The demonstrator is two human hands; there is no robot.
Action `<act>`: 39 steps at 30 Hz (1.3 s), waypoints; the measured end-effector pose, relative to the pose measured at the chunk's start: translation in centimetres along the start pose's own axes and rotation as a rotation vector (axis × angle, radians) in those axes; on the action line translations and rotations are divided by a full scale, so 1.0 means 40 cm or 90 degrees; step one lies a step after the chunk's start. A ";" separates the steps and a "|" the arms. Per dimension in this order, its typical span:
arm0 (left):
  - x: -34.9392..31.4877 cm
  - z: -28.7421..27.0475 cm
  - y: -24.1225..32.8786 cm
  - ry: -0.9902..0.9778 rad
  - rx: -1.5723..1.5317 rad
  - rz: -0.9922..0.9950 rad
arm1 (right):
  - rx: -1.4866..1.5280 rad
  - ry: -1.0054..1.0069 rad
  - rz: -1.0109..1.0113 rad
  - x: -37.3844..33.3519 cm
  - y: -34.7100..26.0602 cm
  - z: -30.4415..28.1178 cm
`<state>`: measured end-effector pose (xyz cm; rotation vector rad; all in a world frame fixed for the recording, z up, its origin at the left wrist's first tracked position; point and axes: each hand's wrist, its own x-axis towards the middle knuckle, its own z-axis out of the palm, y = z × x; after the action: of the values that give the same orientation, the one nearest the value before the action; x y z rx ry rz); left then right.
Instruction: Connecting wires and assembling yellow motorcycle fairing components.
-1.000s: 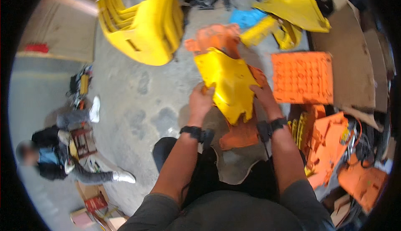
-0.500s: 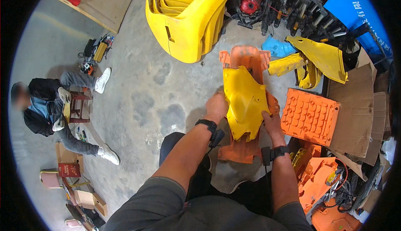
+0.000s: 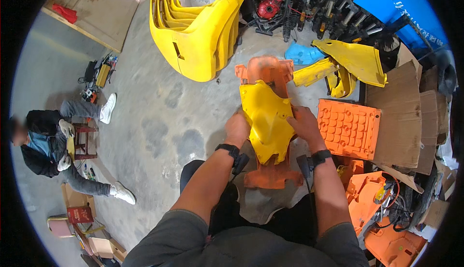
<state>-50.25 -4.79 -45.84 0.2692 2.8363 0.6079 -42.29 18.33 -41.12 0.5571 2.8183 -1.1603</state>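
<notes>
A curved yellow plastic body panel is between my two hands, over a longer orange plastic part whose far and near ends stick out from under it. My left hand is closed on the panel's left edge, its fingertips partly hidden. On the opposite edge my right hand grips the panel with the thumb on top; its other fingers are out of sight underneath. Whether the panel touches the orange part cannot be told.
Stacked yellow panels stand far left. Loose yellow pieces, a blue piece, an orange ribbed panel and cardboard lie right. Dark metal parts pile up behind. A gloved person sits at the left.
My right hand has moved farther up the yellow panel's right edge. My left hand keeps its place on the left edge. The whole view has shifted a little.
</notes>
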 end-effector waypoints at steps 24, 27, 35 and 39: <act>0.028 0.019 -0.025 -0.008 -0.017 0.033 | -0.193 -0.154 0.083 0.053 -0.006 0.011; 0.029 0.022 -0.013 -0.021 -0.028 -0.008 | -0.201 -0.140 0.079 0.051 0.010 0.025; 0.069 0.016 -0.017 -0.025 -0.031 0.025 | -0.221 -0.151 0.121 0.088 0.036 0.040; 0.037 0.034 -0.028 -0.054 -0.052 -0.008 | -0.195 -0.104 0.073 0.055 0.046 0.047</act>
<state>-51.46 -4.95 -47.80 0.2563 2.7217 0.6917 -43.90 18.92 -44.08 0.5620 2.7085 -0.7007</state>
